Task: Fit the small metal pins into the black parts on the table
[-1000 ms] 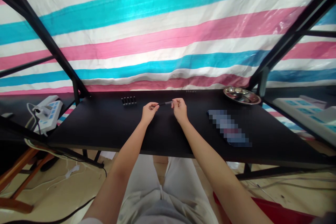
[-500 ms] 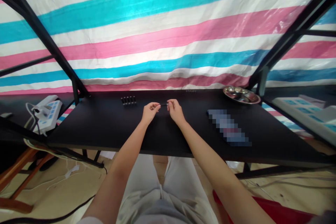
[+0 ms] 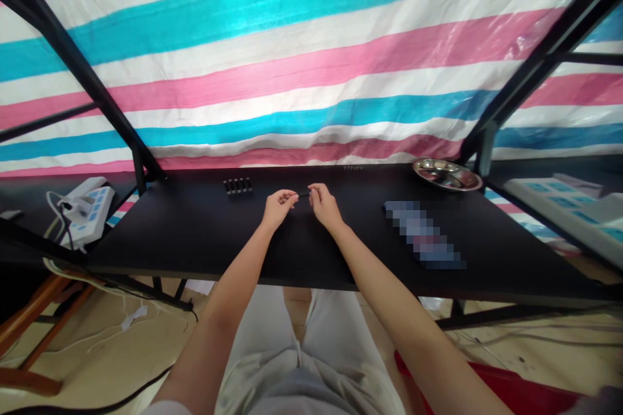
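Note:
Both of my hands hover over the middle of the black table [image 3: 204, 233], pinched on the two ends of a thin dark pen-like rod [image 3: 302, 195]. My left hand [image 3: 277, 207] grips its left end with thumb and fingertips. My right hand [image 3: 323, 205] grips the right end, so only a short dark piece shows between the fingers. Behind and to the left of my left hand, a short row of several small dark pieces [image 3: 238, 186] stands on the table.
A steel dish [image 3: 446, 175] sits at the back right of the table. A blurred flat item [image 3: 422, 236] lies right of my hands. White power strips [image 3: 87, 207] with cables lie at far left. Black frame posts [image 3: 141, 168] rise at the corners; a striped tarp hangs behind.
My right hand has moved left toward my left hand, and the visible stretch of the rod between them has grown much shorter. The left hand has barely moved.

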Demonstrator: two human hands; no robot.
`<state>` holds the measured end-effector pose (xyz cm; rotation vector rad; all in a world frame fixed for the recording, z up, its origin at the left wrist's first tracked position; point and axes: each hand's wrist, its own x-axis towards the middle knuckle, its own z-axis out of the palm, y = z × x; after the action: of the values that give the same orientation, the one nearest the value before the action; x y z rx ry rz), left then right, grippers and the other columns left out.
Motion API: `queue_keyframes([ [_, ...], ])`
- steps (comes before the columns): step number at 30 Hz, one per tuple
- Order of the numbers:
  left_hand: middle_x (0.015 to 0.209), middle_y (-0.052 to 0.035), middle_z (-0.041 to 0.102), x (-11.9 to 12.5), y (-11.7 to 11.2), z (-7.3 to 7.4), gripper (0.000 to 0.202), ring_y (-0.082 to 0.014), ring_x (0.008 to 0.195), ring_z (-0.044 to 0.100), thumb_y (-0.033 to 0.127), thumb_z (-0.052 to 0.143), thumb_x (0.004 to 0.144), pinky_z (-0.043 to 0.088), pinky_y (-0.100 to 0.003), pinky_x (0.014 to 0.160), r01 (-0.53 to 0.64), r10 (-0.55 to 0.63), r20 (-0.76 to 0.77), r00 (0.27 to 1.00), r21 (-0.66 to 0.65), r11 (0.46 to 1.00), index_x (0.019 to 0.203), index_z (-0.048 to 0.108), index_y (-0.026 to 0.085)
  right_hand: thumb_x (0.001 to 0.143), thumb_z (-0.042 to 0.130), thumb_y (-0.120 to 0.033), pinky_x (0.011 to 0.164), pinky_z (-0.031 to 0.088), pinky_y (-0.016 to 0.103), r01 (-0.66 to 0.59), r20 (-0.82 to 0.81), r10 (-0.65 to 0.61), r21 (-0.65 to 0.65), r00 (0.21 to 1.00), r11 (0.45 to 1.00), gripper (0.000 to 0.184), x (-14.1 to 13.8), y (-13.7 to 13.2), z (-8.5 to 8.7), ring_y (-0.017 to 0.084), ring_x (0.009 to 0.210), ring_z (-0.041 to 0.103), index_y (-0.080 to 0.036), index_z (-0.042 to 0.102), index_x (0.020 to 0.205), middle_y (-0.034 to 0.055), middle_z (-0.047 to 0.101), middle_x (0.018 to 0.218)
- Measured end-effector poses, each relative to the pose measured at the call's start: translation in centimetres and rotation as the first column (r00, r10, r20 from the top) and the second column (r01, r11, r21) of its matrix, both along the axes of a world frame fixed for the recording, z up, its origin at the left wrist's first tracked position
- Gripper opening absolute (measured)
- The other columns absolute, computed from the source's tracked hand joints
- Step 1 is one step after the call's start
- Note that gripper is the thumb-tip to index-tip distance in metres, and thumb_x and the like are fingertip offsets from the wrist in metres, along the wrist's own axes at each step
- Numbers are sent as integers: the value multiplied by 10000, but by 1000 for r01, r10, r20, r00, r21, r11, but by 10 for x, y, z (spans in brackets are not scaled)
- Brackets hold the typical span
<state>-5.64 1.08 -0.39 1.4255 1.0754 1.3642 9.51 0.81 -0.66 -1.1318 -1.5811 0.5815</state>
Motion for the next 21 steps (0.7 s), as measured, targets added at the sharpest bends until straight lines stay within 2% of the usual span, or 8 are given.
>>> queue_keyframes([
  [5, 650, -35, 632, 0, 0, 1, 258, -95, 547, 558, 356, 666, 671, 469, -237, 566, -27, 27, -43, 999, 1, 1000, 782, 630, 126, 864, 333, -384, 592, 404, 271, 9, 49, -8, -12, 999, 1000, 263, 0, 0, -1, 135, 531, 514, -205, 506, 951, -6, 537, 606],
  [10, 623, -16, 615, 2, -3, 2, 193, -92, 541, 544, 326, 627, 709, 448, -216, 534, -72, 79, -116, 990, 63, 995, 780, 633, 147, 852, 343, -379, 567, 401, 272, 22, 32, -21, -32, 999, 999, 266, -2, 3, -7, 137, 509, 507, -203, 517, 949, -6, 540, 596],
  [18, 698, -15, 628, 1, -3, 1, 161, -97, 567, 528, 287, 621, 727, 436, -230, 581, -2, 62, -300, 952, 199, 980, 839, 655, 176, 825, 354, -357, 571, 398, 276, 57, -46, -62, -93, 997, 994, 239, 0, 10, -13, 135, 495, 490, -206, 512, 922, -27, 517, 558],
  [21, 756, -27, 640, 3, -2, 2, 157, -101, 589, 529, 284, 622, 732, 440, -238, 616, -5, 92, -342, 935, 247, 969, 845, 658, 181, 824, 354, -353, 577, 396, 275, 58, -64, -65, -104, 996, 993, 236, 2, 12, -14, 133, 497, 486, -205, 510, 921, -27, 522, 569],
])
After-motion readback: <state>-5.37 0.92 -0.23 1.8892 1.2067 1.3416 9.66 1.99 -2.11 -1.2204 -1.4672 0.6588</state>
